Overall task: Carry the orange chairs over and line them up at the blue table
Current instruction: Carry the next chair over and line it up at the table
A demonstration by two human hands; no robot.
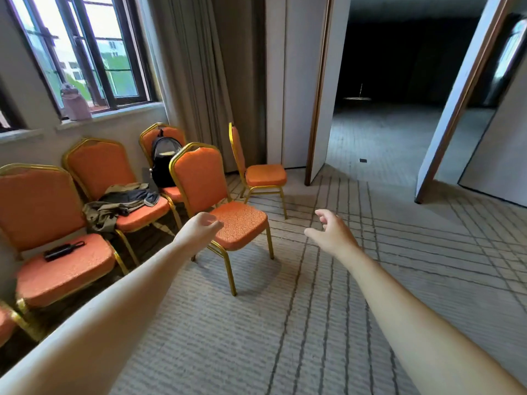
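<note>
left grip (pixel 198 228) near orange chair (pixel 199 178)

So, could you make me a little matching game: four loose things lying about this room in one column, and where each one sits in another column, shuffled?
Things
1. black backpack
2. crumpled clothing
3. small black case
4. pink bottle

Places
A. windowsill
B. seat of the third wall chair, counting from the curtain
C. seat of the first wall chair
D. seat of the second wall chair

Pairs: 1-C, 2-D, 3-B, 4-A
</note>
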